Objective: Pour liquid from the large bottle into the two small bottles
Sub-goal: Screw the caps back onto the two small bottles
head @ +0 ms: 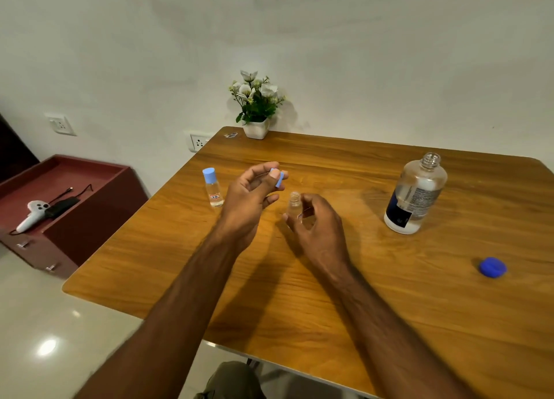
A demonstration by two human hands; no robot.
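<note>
Two small bottles stand on the wooden desk [329, 293] before us. We steady the uncapped small bottle [294, 202] with our right hand [317, 229], its fingers [289, 218] curled around the clear body, the open neck showing above them. Our left hand [248, 200] hovers just beside it, above the desk, thumb and fingertips pinched on a pale blue cap [279, 180]. The capped small bottle [213, 187] stands upright to the left of that hand, near but apart from it, a light blue top on it and an orange label low on its side. The large bottle [415, 194] stands well apart at the right side of the desk, its neck open, clear liquid inside and a dark-and-white label on its side. A darker blue cap [493, 267] lies alone on the desk nearer to us than that bottle, close to the right edge. At the far edge, against the wall, sits a white pot of white flowers [256, 104]. Off the desk to the left, a white handheld controller [33, 214] and a black cable rest on a dark red cabinet [90, 218].
</note>
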